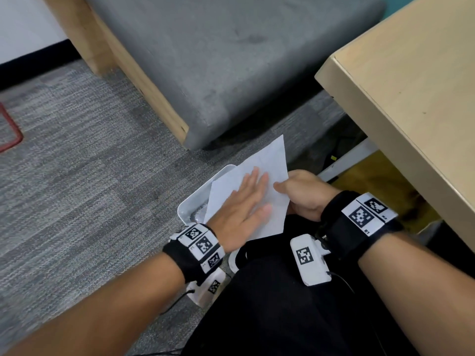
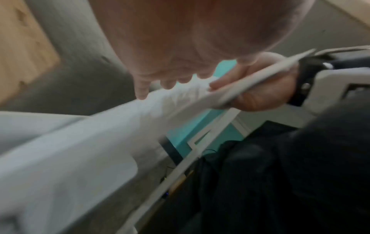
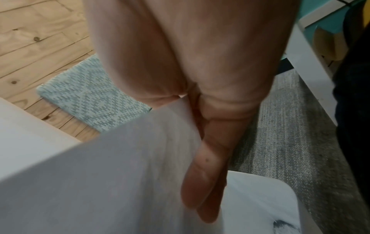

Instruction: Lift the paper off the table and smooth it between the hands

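Head view, flat left hand (image 1: 239,209), seemingly thin paper (image 1: 267,160)

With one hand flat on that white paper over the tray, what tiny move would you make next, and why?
Probably slide the left hand toward the far corner of the white paper sheet, smoothing it. Its fingers lie flat on the sheet above the white tray, while the right hand pinches the sheet's near edge, and that far corner sticks out unsupported.

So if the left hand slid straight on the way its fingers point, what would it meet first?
The left hand lies flat on the white paper. Past the paper's far corner its line leads to the grey cushion, though the cushion probably sits farther off; depth is unclear.
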Action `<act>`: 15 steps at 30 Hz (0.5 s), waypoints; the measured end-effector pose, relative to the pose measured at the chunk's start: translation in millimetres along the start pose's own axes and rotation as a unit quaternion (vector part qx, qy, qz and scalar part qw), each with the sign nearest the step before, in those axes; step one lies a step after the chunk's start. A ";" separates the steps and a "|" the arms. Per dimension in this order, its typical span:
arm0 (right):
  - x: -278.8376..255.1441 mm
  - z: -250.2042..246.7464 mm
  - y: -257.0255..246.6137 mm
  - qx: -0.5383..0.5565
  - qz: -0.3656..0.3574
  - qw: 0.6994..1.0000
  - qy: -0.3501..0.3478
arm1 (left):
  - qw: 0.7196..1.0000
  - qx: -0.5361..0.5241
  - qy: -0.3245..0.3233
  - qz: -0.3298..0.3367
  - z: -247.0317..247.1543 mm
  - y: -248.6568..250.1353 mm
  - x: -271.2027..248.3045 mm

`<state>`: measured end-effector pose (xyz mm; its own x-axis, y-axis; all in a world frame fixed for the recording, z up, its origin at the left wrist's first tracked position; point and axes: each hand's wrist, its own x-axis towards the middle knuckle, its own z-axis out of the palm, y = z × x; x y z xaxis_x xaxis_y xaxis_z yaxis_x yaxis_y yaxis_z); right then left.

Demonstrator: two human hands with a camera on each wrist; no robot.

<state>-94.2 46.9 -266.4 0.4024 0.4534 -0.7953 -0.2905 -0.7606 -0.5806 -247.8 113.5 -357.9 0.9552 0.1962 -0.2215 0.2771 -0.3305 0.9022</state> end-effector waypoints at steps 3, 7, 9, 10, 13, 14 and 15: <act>-0.3 -0.6 -0.8 -0.029 -0.012 1.000 0.003 | 0.998 -0.013 -0.048 -0.043 12.2 -7.3 8.0; -1.5 -6.2 3.8 -0.032 -0.002 0.999 0.005 | 0.956 0.126 -0.104 -0.245 10.8 -68.2 5.9; -2.1 -8.8 5.1 -0.028 0.000 1.000 0.000 | 0.959 0.127 -0.083 -0.238 0.4 -68.0 5.4; -1.8 -9.6 5.5 -0.027 -0.001 1.000 -0.001 | 0.971 0.107 -0.060 -0.204 -3.2 -58.0 6.4; -2.1 -5.8 3.4 -0.027 -0.009 1.000 0.002 | 0.998 0.052 0.003 -0.043 -8.4 -9.7 9.1; -1.2 -4.7 2.6 -0.027 -0.014 1.000 0.002 | 0.999 0.037 0.000 0.002 -6.0 3.8 10.5; -1.1 -3.8 1.5 -0.028 -0.018 0.999 0.000 | 0.999 0.024 -0.019 0.023 0.0 9.5 12.1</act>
<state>-91.8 43.5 -265.7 0.4122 0.4800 -0.7744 -0.2277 -0.7687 -0.5977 -233.5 112.7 -351.9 0.9700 0.1454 -0.1950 0.2368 -0.3816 0.8935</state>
